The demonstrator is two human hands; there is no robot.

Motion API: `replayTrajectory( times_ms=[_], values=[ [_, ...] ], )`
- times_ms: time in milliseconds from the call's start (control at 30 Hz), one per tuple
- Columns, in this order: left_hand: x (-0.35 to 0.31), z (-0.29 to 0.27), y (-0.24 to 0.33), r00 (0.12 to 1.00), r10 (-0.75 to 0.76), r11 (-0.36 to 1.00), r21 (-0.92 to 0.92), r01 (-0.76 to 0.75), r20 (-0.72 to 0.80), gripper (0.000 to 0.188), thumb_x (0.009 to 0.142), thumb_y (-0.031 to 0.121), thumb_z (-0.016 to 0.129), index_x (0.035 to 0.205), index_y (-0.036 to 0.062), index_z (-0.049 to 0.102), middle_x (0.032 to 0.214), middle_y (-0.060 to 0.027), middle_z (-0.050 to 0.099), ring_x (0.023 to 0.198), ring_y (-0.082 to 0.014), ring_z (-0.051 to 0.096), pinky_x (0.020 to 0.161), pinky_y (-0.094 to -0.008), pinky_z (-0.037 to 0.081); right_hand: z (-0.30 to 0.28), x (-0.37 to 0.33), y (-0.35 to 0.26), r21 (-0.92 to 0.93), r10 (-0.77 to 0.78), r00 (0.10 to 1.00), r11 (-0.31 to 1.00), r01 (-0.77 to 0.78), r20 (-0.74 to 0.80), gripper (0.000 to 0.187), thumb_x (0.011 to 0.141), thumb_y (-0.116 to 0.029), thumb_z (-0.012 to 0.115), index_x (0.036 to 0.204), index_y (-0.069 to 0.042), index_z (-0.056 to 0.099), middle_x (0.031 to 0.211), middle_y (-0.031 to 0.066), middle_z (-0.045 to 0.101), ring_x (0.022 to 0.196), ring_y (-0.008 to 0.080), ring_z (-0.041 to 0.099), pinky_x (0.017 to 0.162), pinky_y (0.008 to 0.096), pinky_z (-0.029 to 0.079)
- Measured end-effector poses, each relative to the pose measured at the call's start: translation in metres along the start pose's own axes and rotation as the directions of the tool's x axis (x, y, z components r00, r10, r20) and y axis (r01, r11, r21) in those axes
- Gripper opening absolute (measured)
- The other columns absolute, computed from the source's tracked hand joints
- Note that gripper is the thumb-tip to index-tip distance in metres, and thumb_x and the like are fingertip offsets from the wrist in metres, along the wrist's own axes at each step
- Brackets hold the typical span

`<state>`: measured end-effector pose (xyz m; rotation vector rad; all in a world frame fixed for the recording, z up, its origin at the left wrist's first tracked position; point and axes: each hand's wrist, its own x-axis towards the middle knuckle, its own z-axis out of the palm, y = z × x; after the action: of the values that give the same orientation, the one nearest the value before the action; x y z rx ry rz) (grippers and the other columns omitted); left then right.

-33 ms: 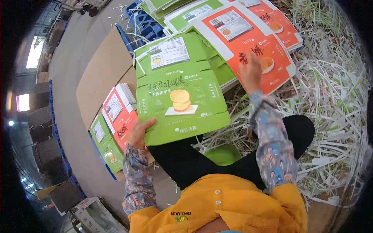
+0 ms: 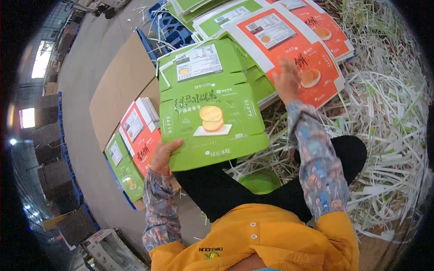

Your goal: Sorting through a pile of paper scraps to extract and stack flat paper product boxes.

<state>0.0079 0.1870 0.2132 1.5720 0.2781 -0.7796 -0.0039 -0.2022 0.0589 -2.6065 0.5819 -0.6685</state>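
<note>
My left hand (image 2: pixel 164 156) grips the near left corner of a flat green carton blank (image 2: pixel 181 128), its thumb lying on top. Food is pictured on this blank, and its far end rests against more green blanks. To the right, a flat red-and-white carton blank (image 2: pixel 289 52) lies slanted on the stack. My right hand (image 2: pixel 287 82) is over the left edge of that red blank, fingers stretched out and nothing seen in them. Whether its fingertips touch the printed face I cannot tell.
Shredded paper strips (image 2: pixel 379 131) heap up on the right. Behind the stacks is a blue pallet (image 2: pixel 167 29). On the left are a brown cardboard sheet (image 2: pixel 120 92) and another stack of red blanks (image 2: pixel 147 144). A green rounded object (image 2: pixel 260 181) sits between my legs.
My right hand has shifted slightly left and its fingers have spread over the red blank. The green blank in my left hand has barely moved.
</note>
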Motion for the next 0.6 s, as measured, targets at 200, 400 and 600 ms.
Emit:
replayTrajectory(
  times_ms=[200, 400, 600],
  values=[
    [-0.025, -0.010, 0.036, 1.000, 0.023, 0.996, -0.082, -0.022, 0.014, 0.044, 0.071, 0.004, 0.057, 0.112, -0.0023, 0.044, 0.105, -0.0117, 0.054, 0.089, -0.0200, 0.055, 0.075, -0.0290, 0.046, 0.056, 0.057, -0.034, -0.209, 0.040, 0.951, 0.978, 0.027, 0.307, 0.051, 0.082, -0.043, 0.042, 0.129, -0.033, 0.026, 0.137, 0.0076, 0.018, 0.125, 0.0377, 0.012, 0.089, 0.0679, 0.012],
    [-0.109, -0.099, 0.107, 0.993, -0.035, 0.872, 0.482, 0.085, -0.110, 0.033, 0.065, 0.002, 0.060, 0.097, -0.0031, 0.054, 0.084, -0.0079, 0.060, 0.071, -0.0149, 0.057, 0.062, -0.0271, 0.046, 0.066, 0.056, -0.038, -0.334, 0.054, 0.950, 0.941, 0.055, 0.308, 0.047, 0.083, -0.048, 0.034, 0.128, -0.037, 0.025, 0.139, 0.0055, 0.013, 0.126, 0.0383, 0.009, 0.088, 0.0703, 0.008],
    [-0.204, -0.109, 0.131, 0.987, -0.008, 0.726, 0.678, 0.116, -0.161, 0.021, 0.069, 0.007, 0.064, 0.087, -0.0032, 0.059, 0.076, -0.0047, 0.061, 0.066, -0.0106, 0.053, 0.059, -0.0253, 0.043, 0.057, 0.062, -0.039, -0.403, 0.079, 0.937, 0.913, 0.070, 0.340, 0.048, 0.083, -0.050, 0.033, 0.128, -0.039, 0.022, 0.139, 0.0040, 0.012, 0.125, 0.0380, 0.012, 0.089, 0.0692, 0.008]
  ],
)
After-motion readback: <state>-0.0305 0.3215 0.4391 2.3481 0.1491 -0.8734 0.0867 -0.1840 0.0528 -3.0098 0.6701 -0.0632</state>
